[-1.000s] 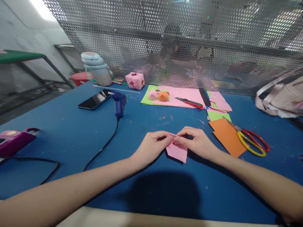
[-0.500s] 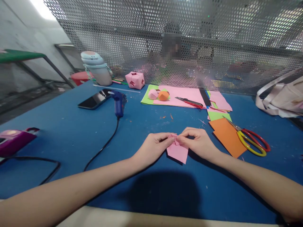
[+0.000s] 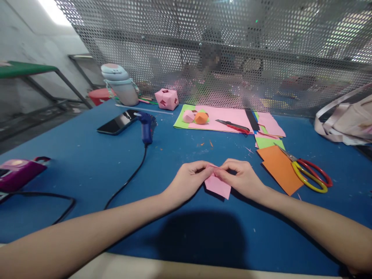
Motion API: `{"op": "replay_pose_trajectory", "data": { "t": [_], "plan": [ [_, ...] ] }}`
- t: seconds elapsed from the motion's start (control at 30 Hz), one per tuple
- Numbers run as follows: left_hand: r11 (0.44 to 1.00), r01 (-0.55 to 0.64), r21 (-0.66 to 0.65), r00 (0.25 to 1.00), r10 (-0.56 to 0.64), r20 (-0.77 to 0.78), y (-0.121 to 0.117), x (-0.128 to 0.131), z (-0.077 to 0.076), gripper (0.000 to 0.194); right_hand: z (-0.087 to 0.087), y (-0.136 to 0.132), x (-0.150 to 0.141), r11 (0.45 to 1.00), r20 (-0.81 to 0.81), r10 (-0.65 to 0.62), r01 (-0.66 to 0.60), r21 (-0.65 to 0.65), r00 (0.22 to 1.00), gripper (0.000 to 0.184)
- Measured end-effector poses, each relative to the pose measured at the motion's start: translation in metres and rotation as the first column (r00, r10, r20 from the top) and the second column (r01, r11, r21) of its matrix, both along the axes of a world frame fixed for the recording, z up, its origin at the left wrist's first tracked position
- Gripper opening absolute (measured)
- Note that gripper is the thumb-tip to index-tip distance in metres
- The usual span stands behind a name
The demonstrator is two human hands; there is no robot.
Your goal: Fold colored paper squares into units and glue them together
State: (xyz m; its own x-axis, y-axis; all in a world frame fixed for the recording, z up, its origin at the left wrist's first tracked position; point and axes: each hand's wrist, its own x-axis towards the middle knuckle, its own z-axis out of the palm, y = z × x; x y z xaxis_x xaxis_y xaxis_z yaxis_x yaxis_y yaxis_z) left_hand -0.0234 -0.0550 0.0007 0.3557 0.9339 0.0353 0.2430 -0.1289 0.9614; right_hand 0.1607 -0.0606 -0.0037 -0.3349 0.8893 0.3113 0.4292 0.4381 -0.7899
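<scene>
A small pink paper piece (image 3: 218, 186) lies on the blue table (image 3: 87, 162) in front of me, partly folded at its top. My left hand (image 3: 188, 180) pinches its upper left edge with curled fingers. My right hand (image 3: 241, 177) pinches the upper right edge, fingertips meeting the left hand's at the fold. Both hands rest low on the table.
To the right lie an orange sheet (image 3: 280, 168) and red-and-yellow scissors (image 3: 308, 175). Further back are pink and green sheets (image 3: 229, 116), a utility knife (image 3: 234, 126), small paper balls (image 3: 195, 116), a pink paper cube (image 3: 166, 99), a blue glue gun (image 3: 146, 126) with cord, a phone (image 3: 117, 123), a bottle (image 3: 120, 84).
Both hands stay pinched on the pink paper; the fingertips have shifted slightly and closed together over the fold. The paper has barely moved.
</scene>
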Motion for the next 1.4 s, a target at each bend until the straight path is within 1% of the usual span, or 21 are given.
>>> {"op": "replay_pose_trajectory", "data": {
  "t": [0.07, 0.13, 0.23, 0.3, 0.4, 0.53, 0.7, 0.77, 0.8, 0.87, 0.93, 0.97, 1.03, 1.17, 1.27, 1.4],
  "plan": [
    [1.000, -0.001, -0.001, 1.000, 0.001, -0.003, -0.001, 0.000, 0.000, 0.024, -0.002, 0.001, 0.001, 1.000, 0.003, -0.017, 0.017, 0.001, 1.000, 0.021],
    [1.000, 0.006, 0.012, 1.000, -0.006, -0.014, -0.001, 0.000, 0.001, 0.024, -0.003, 0.001, 0.001, 1.000, 0.011, -0.016, 0.016, -0.027, 1.000, 0.019],
    [0.994, 0.021, 0.106, 0.999, -0.017, -0.045, -0.002, 0.000, 0.000, 0.023, -0.005, 0.003, 0.002, 0.998, 0.023, 0.004, -0.003, -0.068, 1.000, 0.018],
    [0.985, 0.030, 0.168, 0.997, -0.018, -0.072, -0.002, -0.001, -0.001, 0.023, -0.006, 0.003, 0.002, 0.998, 0.036, 0.015, -0.012, -0.061, 0.999, 0.020],
    [0.980, 0.039, 0.193, 0.994, -0.018, -0.108, -0.002, -0.001, -0.004, 0.022, -0.006, 0.004, 0.003, 0.999, 0.080, 0.037, -0.035, -0.027, 0.996, 0.021],
    [0.974, 0.046, 0.223, 0.988, -0.012, -0.153, -0.003, 0.000, -0.005, 0.016, 0.000, 0.004, 0.004, 0.997, 0.167, 0.081, -0.077, -0.026, 0.983, 0.023],
    [0.964, 0.050, 0.260, 0.985, -0.004, -0.173, -0.004, 0.000, -0.006, 0.016, 0.011, 0.003, 0.003, 0.987, 0.206, 0.149, -0.132, -0.096, 0.967, 0.012],
    [0.959, 0.061, 0.278, 0.982, -0.008, -0.186, -0.005, 0.000, -0.007, 0.016, 0.011, 0.003, 0.003, 0.991, 0.247, 0.127, -0.114, -0.065, 0.961, 0.015],
    [0.955, 0.069, 0.287, 0.981, -0.012, -0.195, -0.005, 0.000, -0.008, 0.016, 0.009, 0.003, 0.002, 0.994, 0.276, 0.111, -0.108, -0.027, 0.955, 0.017],
    [0.948, 0.087, 0.307, 0.977, -0.021, -0.213, -0.006, 0.001, -0.009, 0.016, 0.006, 0.003, 0.003, 0.989, 0.342, 0.090, -0.123, 0.077, 0.935, 0.019],
    [0.943, 0.094, 0.319, 0.975, -0.022, -0.222, -0.006, 0.001, -0.009, 0.017, 0.005, 0.004, 0.003, 0.973, 0.392, 0.078, -0.156, 0.172, 0.917, 0.017],
    [0.945, 0.087, 0.316, 0.976, -0.018, -0.217, -0.006, 0.000, -0.009, 0.018, 0.005, 0.004, 0.004, 0.967, 0.398, 0.073, -0.163, 0.198, 0.915, 0.016],
    [0.953, 0.056, 0.299, 0.984, -0.001, -0.180, -0.005, 0.000, -0.009, 0.020, 0.008, 0.004, 0.005, 0.969, 0.363, 0.055, -0.137, 0.204, 0.930, 0.012],
    [0.973, -0.030, 0.228, 0.996, 0.048, -0.074, -0.002, -0.001, -0.010, 0.020, 0.015, 0.006, 0.007, 0.993, 0.234, 0.037, -0.063, 0.104, 0.971, 0.017],
    [0.989, -0.032, 0.144, 0.998, 0.041, -0.057, -0.002, -0.001, -0.010, 0.022, 0.014, 0.008, 0.009, 0.996, 0.197, 0.057, -0.068, 0.051, 0.979, 0.023],
    [0.994, -0.017, 0.108, 0.998, 0.024, -0.065, -0.003, 0.000, -0.006, 0.022, 0.010, 0.009, 0.011, 0.996, 0.184, 0.053, -0.064, 0.056, 0.981, 0.023]
  ]
}}
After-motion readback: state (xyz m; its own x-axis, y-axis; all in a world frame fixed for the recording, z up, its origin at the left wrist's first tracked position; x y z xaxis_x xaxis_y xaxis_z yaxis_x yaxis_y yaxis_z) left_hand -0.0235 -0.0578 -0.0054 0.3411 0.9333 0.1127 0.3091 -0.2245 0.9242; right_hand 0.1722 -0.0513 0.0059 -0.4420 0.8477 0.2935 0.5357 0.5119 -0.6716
